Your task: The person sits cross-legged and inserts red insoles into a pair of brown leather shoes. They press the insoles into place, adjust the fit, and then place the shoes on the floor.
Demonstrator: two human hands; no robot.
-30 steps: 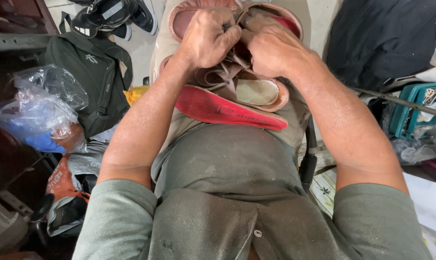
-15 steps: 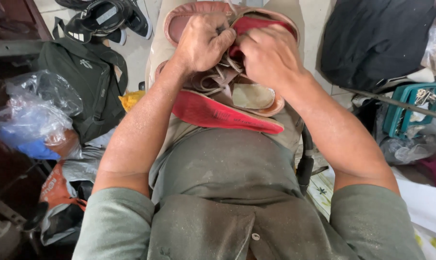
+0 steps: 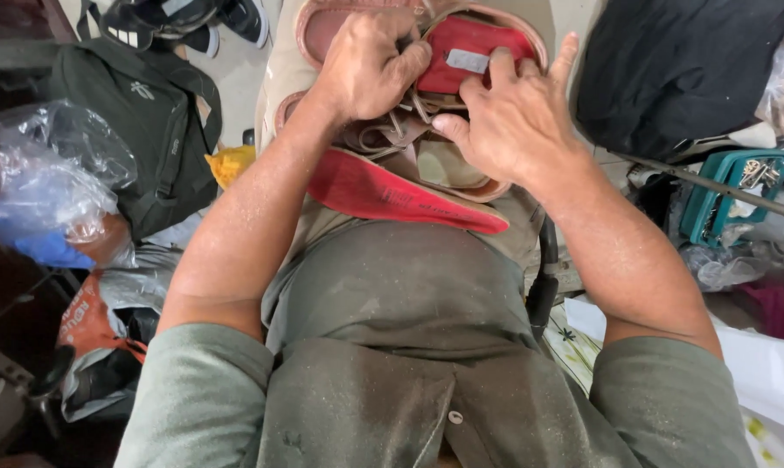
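A seated person's lap is seen from above, with two bare forearms reaching forward from green shirt sleeves. A tan leather shoe with a red lining (image 3: 470, 61) is held on the lap, its opening turned up towards the camera. The left hand (image 3: 370, 65) is curled tightly around the shoe's near edge and a bunch of tan laces, fingers folded in. The right hand (image 3: 509, 121) is laid partly open over the shoe, fingers spread and slightly bent, with the thumb pressed against the laces and the fingertips resting on the red lining. A small rectangular grey label (image 3: 467, 61) is seen on the red lining, just beside the right fingertips. A loose red insole (image 3: 392, 192), long and flat, is laid across the lap below both hands, touching the shoe's underside.

To the left, a dark green fabric bag (image 3: 145, 130) is stood on the floor, with a crumpled clear plastic bag (image 3: 50, 182) in front of it and an orange plastic package (image 3: 84, 316) lower down. Black sports shoes with white stripes (image 3: 180, 17) are seen at the top left. To the right, a large black fabric bundle (image 3: 678, 69) is placed above a teal plastic box of metal parts (image 3: 734, 195).
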